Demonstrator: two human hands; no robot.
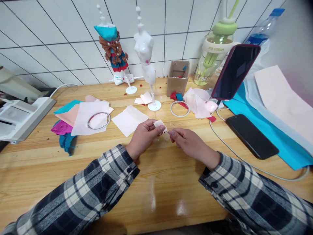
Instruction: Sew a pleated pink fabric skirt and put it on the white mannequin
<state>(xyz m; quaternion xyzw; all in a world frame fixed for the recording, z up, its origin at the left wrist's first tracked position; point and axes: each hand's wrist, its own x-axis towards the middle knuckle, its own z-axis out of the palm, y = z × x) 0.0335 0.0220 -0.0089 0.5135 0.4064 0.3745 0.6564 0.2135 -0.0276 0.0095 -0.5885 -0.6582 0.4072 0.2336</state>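
My left hand (143,137) pinches a small folded piece of pale pink crepe paper or cloth (160,124) between thumb and fingers. At the right corner of this piece, the fingertips of my right hand (188,142) are pressed together on its narrow end. Whether they also hold something finer, such as a thread, I cannot make out. Just beyond the hands lies a flat pale pink square (130,119). A white mannequin (145,49) on a round stand is behind them, and beside it stands another mannequin dressed in brown bows (113,49).
Coloured sheets with a metal ring (99,121) lie left. A second ring (180,109), a small cardboard box (178,80) and a green-lidded bottle (212,55) stand farther back. To the right are a propped phone (236,71), a flat phone (251,135) and a cable (234,154).
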